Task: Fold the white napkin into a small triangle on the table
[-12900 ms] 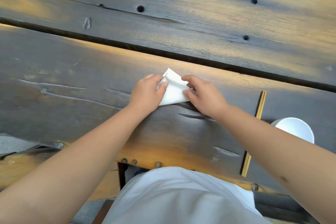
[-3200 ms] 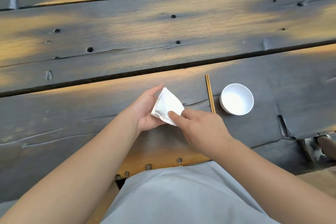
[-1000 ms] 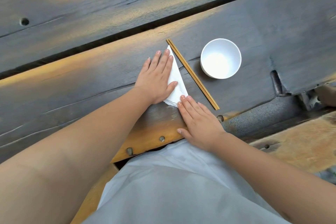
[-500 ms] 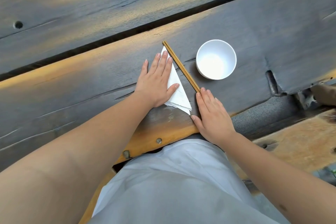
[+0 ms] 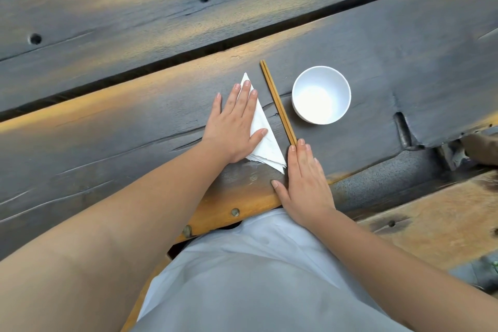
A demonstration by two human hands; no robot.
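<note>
The white napkin (image 5: 265, 140) lies flat on the dark wooden table (image 5: 134, 121) as a small narrow triangle, its tip pointing away from me. My left hand (image 5: 234, 124) presses flat on the napkin's left half with straight fingers, covering part of it. Just right of the napkin's near corner, my right hand (image 5: 303, 178) lies flat on the table. Its fingertips touch the near end of a pair of chopsticks (image 5: 277, 102).
A white bowl (image 5: 321, 94), with nothing in it, stands right of the chopsticks. The table's near edge runs just below my hands. A wide gap between planks (image 5: 161, 65) crosses behind the napkin. Lower wooden boards (image 5: 431, 213) lie at the right.
My right hand has slid a little right, off the napkin's edge, to the end of the chopsticks. The chopsticks now lie apart from the napkin. My left hand stays pressed on it.
</note>
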